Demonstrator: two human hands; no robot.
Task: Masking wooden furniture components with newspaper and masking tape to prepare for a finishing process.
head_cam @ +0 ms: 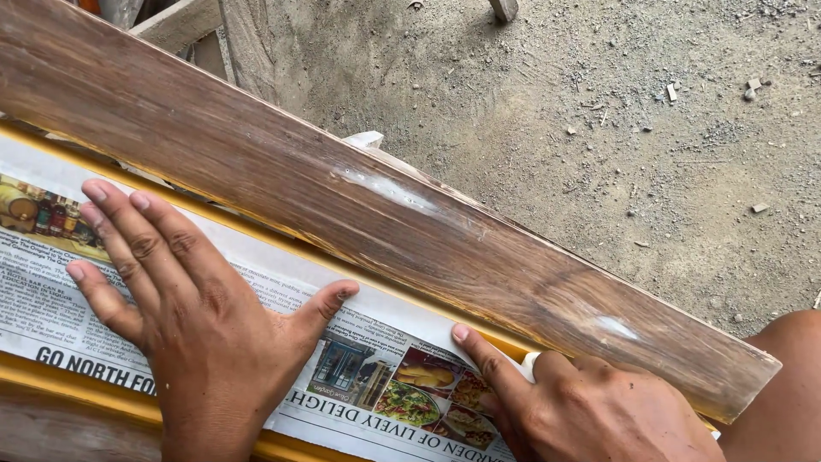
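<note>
both hands press a newspaper beside a brown plank: left hand flat, fingers spread; right hand half-curled, forefinger out, gripping nothing visible.

There is just one view, from a camera worn on the person's head. It looks almost straight down and sits very close to the work. The left hand fills the bottom left of the picture and the right hand sits at the bottom right, cut off by the edge. A long wooden plank runs slanted across the middle, from top left to bottom right. Under the hands lies a newspaper on a yellow surface. The top right shows the dusty ground, farther away. A bare knee peeks in at the right edge.
</note>
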